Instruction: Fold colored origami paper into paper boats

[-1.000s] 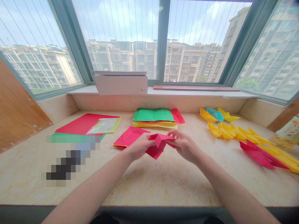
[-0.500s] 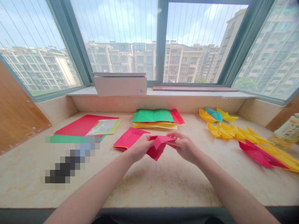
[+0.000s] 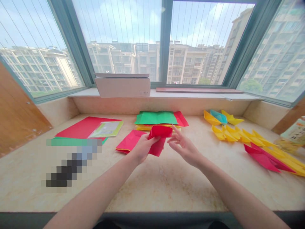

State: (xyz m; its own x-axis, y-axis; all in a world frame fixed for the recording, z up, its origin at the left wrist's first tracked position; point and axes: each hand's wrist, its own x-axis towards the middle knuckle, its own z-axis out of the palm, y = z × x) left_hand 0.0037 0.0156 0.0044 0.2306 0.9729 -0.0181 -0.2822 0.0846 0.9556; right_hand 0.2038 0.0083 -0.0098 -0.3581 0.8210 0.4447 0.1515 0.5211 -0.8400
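Note:
Above the middle of the counter I hold a partly folded sheet of red paper [image 3: 159, 144], its upper flap curled over. My left hand [image 3: 141, 149] pinches its left side, thumb on top. Just right of the paper, my right hand [image 3: 182, 144] has its fingers apart, the fingertips close to the paper's edge; whether one touches it I cannot tell. Behind my left hand lies a folded red paper stack [image 3: 130, 140] with a yellow layer under it. Farther back rests a pile of green paper [image 3: 156, 117] over red and yellow sheets.
Yellow folded paper boats [image 3: 230, 133] line the right side, with a red paper boat [image 3: 262, 158] and a blue one [image 3: 218, 117] among them. Red sheets [image 3: 83, 127] and a clear packet [image 3: 107, 129] lie left. A white box [image 3: 122, 86] stands on the sill.
My right hand has let go of the red paper and its fingers have spread. The paper has turned in my left hand, its top flap now raised and curled.

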